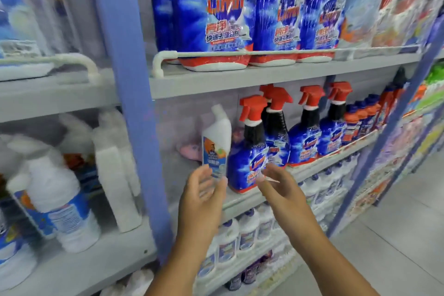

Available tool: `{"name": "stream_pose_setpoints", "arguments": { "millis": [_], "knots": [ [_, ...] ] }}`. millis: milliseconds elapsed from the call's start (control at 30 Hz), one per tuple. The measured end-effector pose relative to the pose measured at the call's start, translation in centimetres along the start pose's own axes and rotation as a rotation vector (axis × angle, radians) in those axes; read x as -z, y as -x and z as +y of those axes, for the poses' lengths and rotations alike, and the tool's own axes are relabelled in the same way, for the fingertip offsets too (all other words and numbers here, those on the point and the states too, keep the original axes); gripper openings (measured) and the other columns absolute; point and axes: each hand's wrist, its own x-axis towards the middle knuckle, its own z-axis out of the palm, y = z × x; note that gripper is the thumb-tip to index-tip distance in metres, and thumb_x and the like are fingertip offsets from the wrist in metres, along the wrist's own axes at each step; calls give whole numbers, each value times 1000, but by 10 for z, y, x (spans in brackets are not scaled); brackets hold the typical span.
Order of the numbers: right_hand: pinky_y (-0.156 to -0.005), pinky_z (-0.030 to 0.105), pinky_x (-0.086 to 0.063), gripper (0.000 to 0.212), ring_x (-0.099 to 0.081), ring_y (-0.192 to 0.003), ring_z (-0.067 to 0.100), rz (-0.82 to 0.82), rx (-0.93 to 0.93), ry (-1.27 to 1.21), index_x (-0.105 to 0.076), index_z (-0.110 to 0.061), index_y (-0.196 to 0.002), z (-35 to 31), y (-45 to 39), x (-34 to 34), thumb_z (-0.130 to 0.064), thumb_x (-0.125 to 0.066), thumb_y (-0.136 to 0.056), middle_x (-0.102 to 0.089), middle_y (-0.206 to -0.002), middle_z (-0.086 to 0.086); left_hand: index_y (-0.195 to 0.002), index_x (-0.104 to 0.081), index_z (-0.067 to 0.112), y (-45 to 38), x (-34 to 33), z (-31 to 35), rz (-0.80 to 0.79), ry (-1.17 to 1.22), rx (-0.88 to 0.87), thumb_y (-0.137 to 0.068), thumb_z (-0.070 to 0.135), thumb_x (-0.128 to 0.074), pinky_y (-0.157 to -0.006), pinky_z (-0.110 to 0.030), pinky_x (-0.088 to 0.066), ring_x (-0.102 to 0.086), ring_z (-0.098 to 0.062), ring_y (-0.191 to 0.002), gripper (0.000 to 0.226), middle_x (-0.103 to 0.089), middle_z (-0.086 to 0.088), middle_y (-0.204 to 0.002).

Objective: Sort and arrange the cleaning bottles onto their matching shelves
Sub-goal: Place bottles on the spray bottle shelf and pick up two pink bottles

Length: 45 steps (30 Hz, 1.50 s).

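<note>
Our left hand (204, 190) and right hand (276, 185) were up by the middle shelf (252, 199), fingers loose, holding nothing. The tall white plastic bottle with a bent neck (216, 142) stood upright just above our left hand, beside the blue spray bottle with a red trigger (249, 151).

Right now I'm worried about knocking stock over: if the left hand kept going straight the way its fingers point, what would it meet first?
Most likely the white bottle standing at the left end of the spray-bottle shelf. The left hand is open just below it, fingertips near its label. Depth is unclear, so contact can't be confirmed.
</note>
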Motion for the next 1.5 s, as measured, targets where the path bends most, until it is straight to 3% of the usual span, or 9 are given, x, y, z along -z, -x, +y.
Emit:
{"name": "stream_pose_setpoints", "arguments": {
  "millis": [233,400,533,900,1033,1133,1233,1333,1500],
  "knots": [
    [-95,21,-49,45,-59,-117,4,-1,173,179,-56,-31,-133,1,-108,17,-33,-73,-92,-59,-127,-18,-106,-58,52,-97,-51,-13,280,-107,-45,-73,40,-83,-97,-41,-56,-68,-10,-103,44,-67,4,-120],
    [-95,27,-50,48,-63,-113,7,-208,345,307,-54,-42,-122,7,-170,14,-40,-80,-82,-64,-120,-15,-145,-39,37,-145,-72,-15,230,-331,-17,-53,66,-81,-99,-42,-55,-60,-14,-122,106,-53,5,-143],
    [-86,40,-57,50,-67,-102,11,-326,407,352,-55,-38,-119,15,-194,18,-57,-72,-76,-68,-111,-13,-127,-49,39,-151,-76,-16,337,-508,-60,-55,53,-86,-84,-42,-59,-67,-17,-104,82,-63,5,-120],
    [-80,35,-55,55,-65,-101,16,-350,487,444,-56,-33,-125,19,-212,44,-58,-70,-78,-66,-113,-7,-146,-41,20,-152,-37,-9,726,-679,-43,-64,35,-93,-98,-43,-51,-55,-36,-123,98,-52,-16,-136],
    [-80,27,-51,52,-63,-100,7,-388,456,403,-56,-36,-125,20,-215,45,-50,-77,-80,-66,-111,-16,-128,-53,5,-130,-65,-15,922,-870,-497,-75,26,-89,-106,-31,-38,-49,-35,-120,67,-52,-19,-128],
    [-80,24,-49,49,-63,-101,4,-406,448,397,-57,-37,-123,23,-211,43,-49,-78,-80,-65,-113,-18,-101,-64,15,-113,-87,-26,762,-768,-600,-86,13,-75,-83,-34,-51,-64,-24,-90,19,-64,-1,-100],
    [-78,22,-47,49,-63,-102,3,-398,437,379,-56,-37,-123,25,-206,40,-51,-77,-81,-64,-115,-19,-89,-67,23,-119,-93,-28,547,-304,-156,-94,23,-70,-79,-36,-53,-69,-10,-82,6,-73,9,-85],
    [-81,25,-48,52,-61,-102,3,-394,449,387,-54,-39,-125,26,-205,38,-58,-74,-80,-62,-118,-21,-100,-73,36,-111,-89,-15,345,-151,6,-82,56,-67,-95,-46,-56,-73,-21,-99,28,-78,3,-98],
    [-77,5,-42,52,-55,-93,-7,-431,481,293,-57,-46,-122,16,-203,13,-51,-81,-76,-59,-102,-27,-129,-51,56,-64,-90,-5,-16,-419,-43,-77,22,-85,-92,-10,-48,-62,7,-115,72,-62,33,-127]
  ]
}}
